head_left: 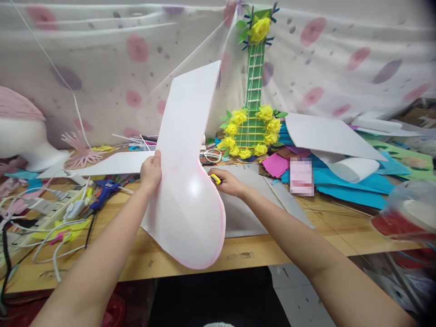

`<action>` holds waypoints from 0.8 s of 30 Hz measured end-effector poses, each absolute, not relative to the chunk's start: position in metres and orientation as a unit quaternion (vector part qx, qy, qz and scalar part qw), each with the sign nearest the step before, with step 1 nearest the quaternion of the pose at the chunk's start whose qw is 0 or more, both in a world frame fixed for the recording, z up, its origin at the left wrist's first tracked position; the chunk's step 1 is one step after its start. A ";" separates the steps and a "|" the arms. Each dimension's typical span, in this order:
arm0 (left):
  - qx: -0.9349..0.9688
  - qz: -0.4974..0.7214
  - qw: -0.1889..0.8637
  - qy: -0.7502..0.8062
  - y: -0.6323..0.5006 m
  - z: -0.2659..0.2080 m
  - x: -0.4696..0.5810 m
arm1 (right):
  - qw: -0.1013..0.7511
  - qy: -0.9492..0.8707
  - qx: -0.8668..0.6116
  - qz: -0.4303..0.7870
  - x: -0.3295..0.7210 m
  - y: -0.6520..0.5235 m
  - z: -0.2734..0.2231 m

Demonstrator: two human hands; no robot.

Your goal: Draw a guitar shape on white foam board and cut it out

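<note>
A white foam board (187, 181) stands tilted up over the table's front, its lower right side rounded and edged with a pink line. My left hand (151, 171) grips the board's left edge, thumb on the front face and the other fingers hidden behind it. At the board's right edge, where the straight neck meets the curve, my right hand (226, 181) is closed around a yellow and black utility knife (215, 179). The knife's tip lies against that edge; its blade cannot be made out. A grey cutting mat (245, 218) lies beneath.
A green paper guitar with yellow flowers (255, 91) leans at the back. A blue glue gun (105, 193) and tangled white cables beside a power strip (44, 222) lie left. Scissors (211, 156) rest behind the board. Blue sheets (350, 188) and a clear tub (405, 213) are right.
</note>
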State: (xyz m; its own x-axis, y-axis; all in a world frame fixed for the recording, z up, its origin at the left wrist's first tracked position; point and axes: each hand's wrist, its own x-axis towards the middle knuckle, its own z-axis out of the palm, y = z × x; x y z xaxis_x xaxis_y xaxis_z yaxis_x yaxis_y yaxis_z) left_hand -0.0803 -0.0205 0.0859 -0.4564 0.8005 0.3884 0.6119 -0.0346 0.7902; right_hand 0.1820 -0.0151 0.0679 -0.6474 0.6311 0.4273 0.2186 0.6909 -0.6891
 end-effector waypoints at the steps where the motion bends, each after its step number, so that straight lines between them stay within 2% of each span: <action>1: 0.511 0.505 0.095 0.688 -0.020 0.086 -0.081 | 0.345 -0.850 -0.251 0.308 0.183 -0.015 0.067; 5: 0.501 0.507 0.104 0.694 -0.020 0.085 -0.084 | 0.369 -0.843 -0.250 0.302 0.186 -0.020 0.071; 12: 0.509 0.502 0.103 0.691 -0.022 0.085 -0.078 | 0.347 -0.879 -0.185 0.269 0.177 -0.027 0.089; 24: 0.522 0.510 0.107 0.676 -0.026 0.085 -0.076 | 0.369 -0.862 -0.212 0.273 0.176 -0.023 0.083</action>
State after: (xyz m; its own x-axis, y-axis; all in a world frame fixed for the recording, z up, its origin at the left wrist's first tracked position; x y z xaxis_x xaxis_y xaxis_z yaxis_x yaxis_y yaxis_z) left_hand -0.0763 -0.0256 0.0851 -0.4327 0.8140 0.3875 0.5963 -0.0639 0.8002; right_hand 0.1758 -0.0228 0.0827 -0.6370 0.5682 0.5210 0.1643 0.7604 -0.6283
